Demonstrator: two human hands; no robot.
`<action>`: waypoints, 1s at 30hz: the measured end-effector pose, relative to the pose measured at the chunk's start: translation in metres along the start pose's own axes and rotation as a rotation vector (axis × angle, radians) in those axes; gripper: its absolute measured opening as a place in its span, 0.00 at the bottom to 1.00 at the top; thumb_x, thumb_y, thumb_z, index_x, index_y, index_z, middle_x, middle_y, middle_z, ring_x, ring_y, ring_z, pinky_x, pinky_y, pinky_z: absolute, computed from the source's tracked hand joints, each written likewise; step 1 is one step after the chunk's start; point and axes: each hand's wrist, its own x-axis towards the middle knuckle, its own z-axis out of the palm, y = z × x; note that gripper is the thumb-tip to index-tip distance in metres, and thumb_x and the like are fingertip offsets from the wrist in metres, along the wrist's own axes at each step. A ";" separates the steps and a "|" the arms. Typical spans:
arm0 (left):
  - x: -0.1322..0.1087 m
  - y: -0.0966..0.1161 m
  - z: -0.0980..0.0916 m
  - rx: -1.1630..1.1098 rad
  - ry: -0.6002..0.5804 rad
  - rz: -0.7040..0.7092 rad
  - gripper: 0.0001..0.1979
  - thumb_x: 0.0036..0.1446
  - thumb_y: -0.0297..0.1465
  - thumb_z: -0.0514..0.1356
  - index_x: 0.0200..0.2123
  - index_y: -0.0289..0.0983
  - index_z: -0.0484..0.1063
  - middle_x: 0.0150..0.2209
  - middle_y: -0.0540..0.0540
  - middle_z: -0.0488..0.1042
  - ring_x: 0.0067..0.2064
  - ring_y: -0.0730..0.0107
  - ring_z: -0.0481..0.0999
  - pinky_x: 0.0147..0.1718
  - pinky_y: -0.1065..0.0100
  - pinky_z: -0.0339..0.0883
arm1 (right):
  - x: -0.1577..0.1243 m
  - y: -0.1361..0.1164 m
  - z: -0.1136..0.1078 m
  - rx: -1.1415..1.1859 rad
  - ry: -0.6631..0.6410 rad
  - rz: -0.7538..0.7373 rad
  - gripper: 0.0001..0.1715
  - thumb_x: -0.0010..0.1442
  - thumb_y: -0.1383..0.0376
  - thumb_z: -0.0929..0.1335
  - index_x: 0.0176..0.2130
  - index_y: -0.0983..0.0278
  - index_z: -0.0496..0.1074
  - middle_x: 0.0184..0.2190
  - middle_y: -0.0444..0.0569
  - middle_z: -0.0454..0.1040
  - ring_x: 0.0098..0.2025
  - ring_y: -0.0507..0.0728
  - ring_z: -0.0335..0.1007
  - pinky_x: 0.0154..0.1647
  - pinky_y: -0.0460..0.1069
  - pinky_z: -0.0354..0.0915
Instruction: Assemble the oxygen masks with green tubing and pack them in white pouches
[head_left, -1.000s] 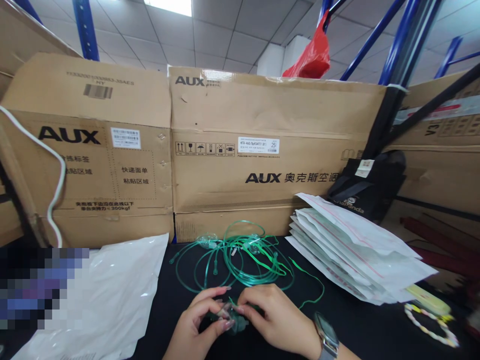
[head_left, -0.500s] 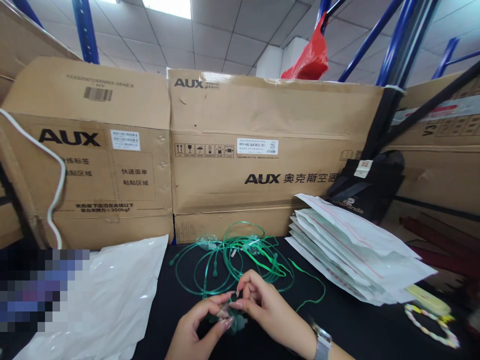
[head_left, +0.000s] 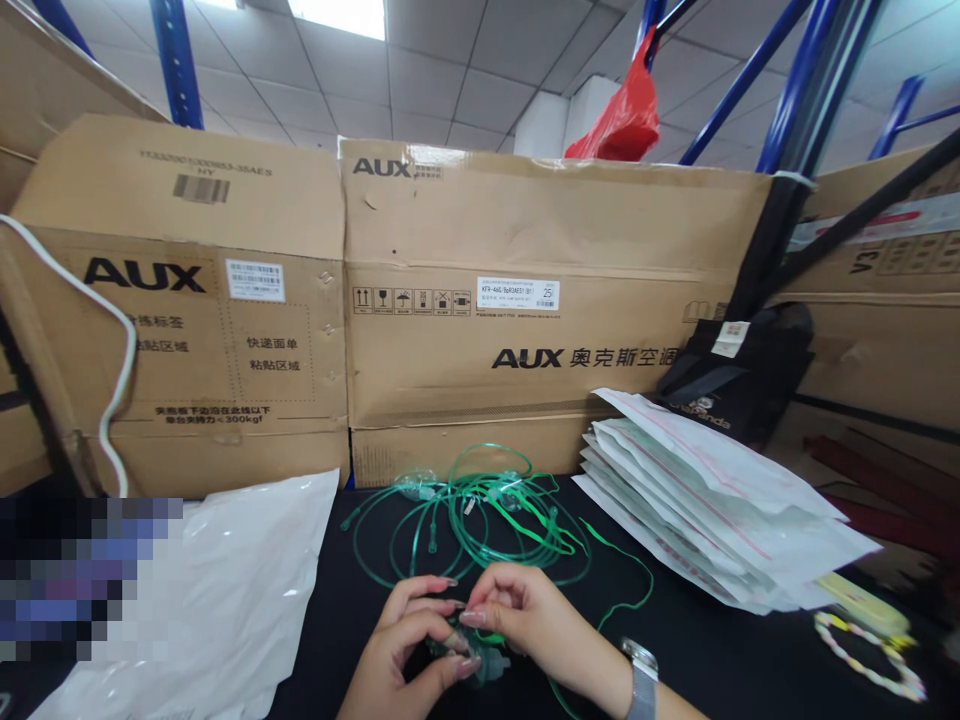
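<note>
My left hand [head_left: 416, 640] is closed, with thumb and fingers pinching the edge of a clear green oxygen mask [head_left: 493, 664] low in front of me. My right hand [head_left: 529, 610] meets it from the right, thumb and forefinger pressed together on a thin green elastic strap [head_left: 491, 638]. The fingers hide most of the mask and the pinched end of the strap. Just beyond my hands lies a heap of coiled green tubing [head_left: 457, 520], with another clear mask [head_left: 416, 485] at its back left. A loose green strap [head_left: 637, 570] curls to the right.
White plastic packages [head_left: 217, 590] lie at left; a stack of white mailer bags [head_left: 720, 510] stands at right. Beside it are a bead bracelet [head_left: 870, 665] and a pale yellow object [head_left: 862, 605]. Cardboard boxes [head_left: 420, 370] wall off the back of the black table [head_left: 330, 630].
My right hand has moved slightly down, and the green strap now shows under its fingers. My left fingers have spread a little, the forefinger lifting off. The heap of tubing has not moved.
</note>
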 end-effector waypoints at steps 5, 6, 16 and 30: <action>0.000 -0.004 0.001 -0.069 -0.003 -0.023 0.08 0.41 0.38 0.66 0.22 0.39 0.77 0.44 0.41 0.67 0.45 0.57 0.72 0.47 0.57 0.65 | -0.001 -0.002 0.001 0.036 0.032 0.019 0.20 0.40 0.54 0.73 0.22 0.66 0.66 0.13 0.35 0.59 0.15 0.43 0.46 0.16 0.43 0.41; 0.001 -0.004 0.001 -0.073 -0.005 -0.027 0.08 0.41 0.38 0.66 0.22 0.39 0.77 0.44 0.41 0.67 0.46 0.57 0.72 0.47 0.57 0.65 | -0.001 -0.002 0.001 0.051 0.039 0.042 0.20 0.40 0.54 0.73 0.22 0.66 0.66 0.14 0.35 0.59 0.15 0.43 0.45 0.16 0.43 0.41; -0.004 0.002 0.002 0.109 0.064 0.209 0.05 0.49 0.30 0.60 0.24 0.41 0.76 0.45 0.42 0.67 0.49 0.57 0.70 0.49 0.60 0.63 | -0.008 -0.009 0.007 0.218 0.061 0.219 0.18 0.40 0.58 0.74 0.22 0.66 0.65 0.15 0.36 0.59 0.18 0.44 0.47 0.17 0.42 0.37; 0.000 0.012 -0.002 0.175 0.209 0.035 0.03 0.46 0.31 0.62 0.24 0.41 0.77 0.37 0.43 0.70 0.43 0.57 0.72 0.43 0.60 0.66 | 0.004 0.010 0.002 0.150 -0.032 -0.090 0.25 0.40 0.60 0.75 0.31 0.63 0.59 0.25 0.37 0.65 0.19 0.44 0.62 0.18 0.41 0.59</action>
